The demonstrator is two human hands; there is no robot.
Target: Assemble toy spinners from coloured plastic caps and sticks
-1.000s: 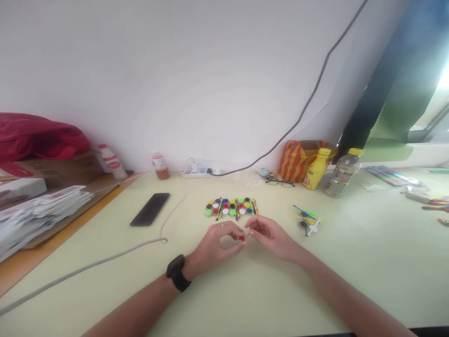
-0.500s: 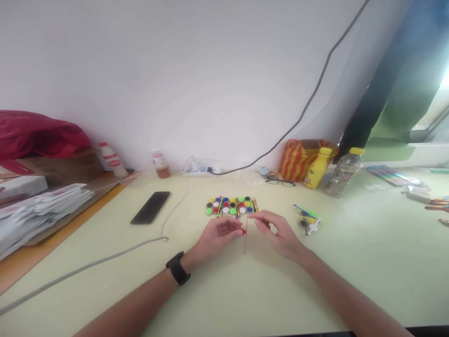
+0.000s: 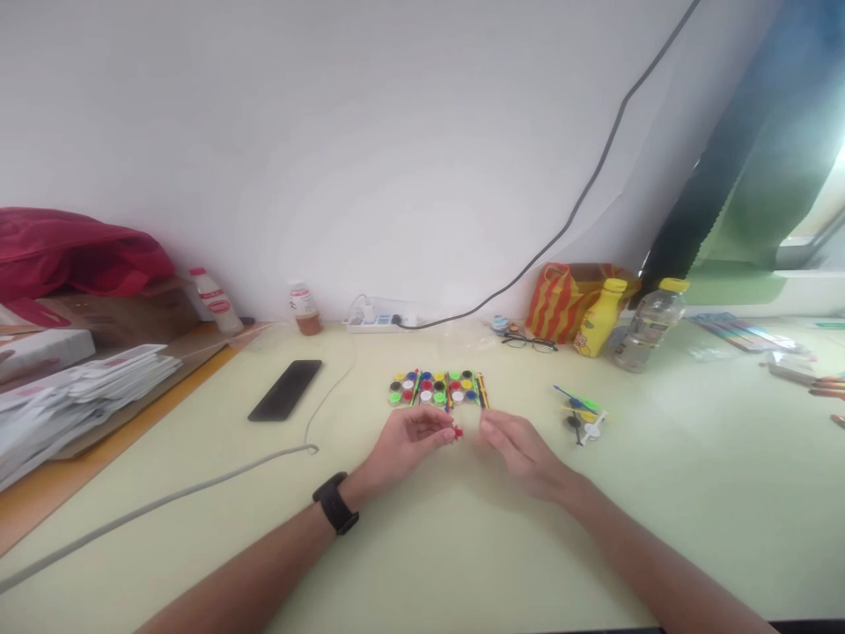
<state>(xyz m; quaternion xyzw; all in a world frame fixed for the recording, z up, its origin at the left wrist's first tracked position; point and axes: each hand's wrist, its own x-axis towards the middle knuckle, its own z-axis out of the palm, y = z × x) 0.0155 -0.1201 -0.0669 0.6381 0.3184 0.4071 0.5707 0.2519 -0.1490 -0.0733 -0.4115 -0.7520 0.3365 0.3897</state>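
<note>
Between its thumb and fingers my left hand [image 3: 417, 440] pinches a small red plastic piece [image 3: 458, 432]. A black watch [image 3: 335, 504] is on that wrist. To the right, apart from the piece, my right hand [image 3: 521, 445] has its thumb and fingers closed together; whatever is in them is blurred or hidden. Just beyond both hands lie rows of small round pots [image 3: 432, 387] with coloured lids, with thin coloured sticks [image 3: 482, 390] between and beside them. Right of my right hand rests a loose pile of coloured plastic sticks with round discs [image 3: 584, 414].
A black phone [image 3: 286, 390] and a grey cable [image 3: 198, 482] lie on the left. Along the wall stand a drink bottle [image 3: 304, 308], a power strip [image 3: 376, 323], glasses [image 3: 530, 342], a striped bag [image 3: 554, 299], a yellow bottle [image 3: 599, 319] and a clear bottle [image 3: 650, 326].
My right hand has moved slightly right, away from the left, and its fingers have closed. The thin red stick that stood between the hands no longer shows clearly. My left hand stays nearly still.
</note>
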